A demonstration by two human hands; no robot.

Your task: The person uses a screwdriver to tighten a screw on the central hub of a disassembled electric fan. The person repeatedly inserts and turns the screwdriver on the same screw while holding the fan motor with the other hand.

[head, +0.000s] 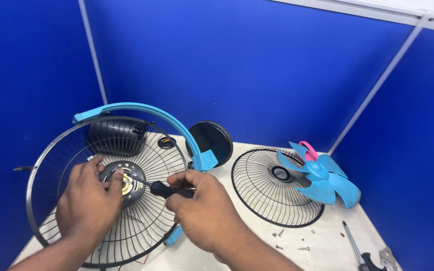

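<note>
Two hands work at the rear fan guard (141,221) on the table (327,241): the left hand (89,200) rests with fingers curled on its hub (126,183), while the right hand (204,208) grips a screwdriver (169,189) pointed there. Farther right lie the front grille (267,200), blue blades (322,178) and loose screws (290,243).

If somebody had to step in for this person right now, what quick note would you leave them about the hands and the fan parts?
Left hand: steadies the round black wire rear guard at its metal motor hub.
Right hand: grips a black-handled screwdriver, tip at the hub.
Already off: the second black wire guard and light blue plastic fan blade, lying to the right.
Loose small screws on the white table, another screwdriver near its edge.
Left: the hub fastening is apparently in progress.
</note>
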